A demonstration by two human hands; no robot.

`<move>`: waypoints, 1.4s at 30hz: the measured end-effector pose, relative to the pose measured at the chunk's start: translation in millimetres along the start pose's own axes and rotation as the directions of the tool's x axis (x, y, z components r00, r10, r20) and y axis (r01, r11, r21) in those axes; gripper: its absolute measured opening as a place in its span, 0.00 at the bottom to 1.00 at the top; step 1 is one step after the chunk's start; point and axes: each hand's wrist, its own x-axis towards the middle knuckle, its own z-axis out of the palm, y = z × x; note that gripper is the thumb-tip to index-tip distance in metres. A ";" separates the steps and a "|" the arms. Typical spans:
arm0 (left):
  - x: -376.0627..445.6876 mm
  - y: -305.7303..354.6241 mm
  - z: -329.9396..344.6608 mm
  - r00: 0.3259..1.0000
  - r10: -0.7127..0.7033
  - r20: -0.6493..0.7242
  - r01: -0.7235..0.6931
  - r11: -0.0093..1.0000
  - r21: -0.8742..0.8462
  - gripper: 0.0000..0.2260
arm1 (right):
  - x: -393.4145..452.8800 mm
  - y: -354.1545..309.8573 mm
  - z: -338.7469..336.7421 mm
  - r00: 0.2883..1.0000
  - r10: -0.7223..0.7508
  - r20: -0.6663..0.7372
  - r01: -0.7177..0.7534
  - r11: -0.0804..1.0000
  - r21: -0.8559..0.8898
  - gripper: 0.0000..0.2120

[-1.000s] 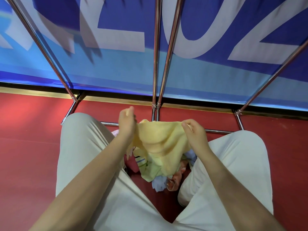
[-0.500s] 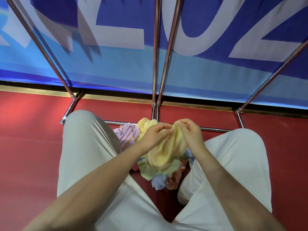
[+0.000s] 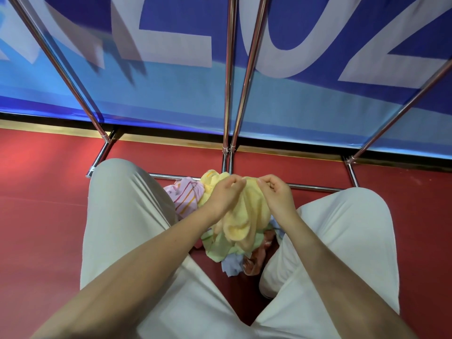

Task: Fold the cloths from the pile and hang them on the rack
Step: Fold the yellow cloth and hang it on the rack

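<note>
Seen from above, between 2 knees in pale trousers, on a red floor. Left hand and right hand close together, fingertips nearly meeting, each grip closed in a pinch on the top edge of a yellow cloth. Cloth bunched, hanging down from both pinches over the pile on the floor between the legs. In the pile: a pink striped cloth at the left, just beside the left wrist; a pale green one under the yellow; a light blue one at the near edge; something orange-red at the right, too crumpled to tell. Beyond the hands, the chrome rack: 2 middle poles rising side by side, 1 slanted pole on each side, a low crossbar along the floor just behind the pile. Behind the rack, a blue banner with large white letters.
</note>
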 end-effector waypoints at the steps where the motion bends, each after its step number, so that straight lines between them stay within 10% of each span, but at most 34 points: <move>1: 2.2 2.4 -2.6 0.999 0.002 -0.047 -0.005 0.999 -0.051 0.11 | -0.2 -0.1 1.1 1.000 -0.011 0.024 0.011 1.000 -0.027 0.06; 8: 12.5 17.7 -29.9 0.965 0.060 -0.255 -0.090 0.991 -0.104 0.08 | -8.6 -0.6 8.8 0.992 -0.062 0.110 0.076 0.989 -0.126 0.06; 19: -2.4 -4.2 -4.0 0.994 0.066 0.086 -0.071 0.996 0.059 0.10 | -5.3 -5.6 1.6 0.996 -0.076 0.043 0.077 0.997 -0.020 0.05; 42: 19.6 42.1 -99.2 0.762 -0.148 -0.630 -0.123 0.923 -0.366 0.11 | 2.5 26.0 -2.8 0.959 -0.017 0.284 0.132 0.911 -0.391 0.09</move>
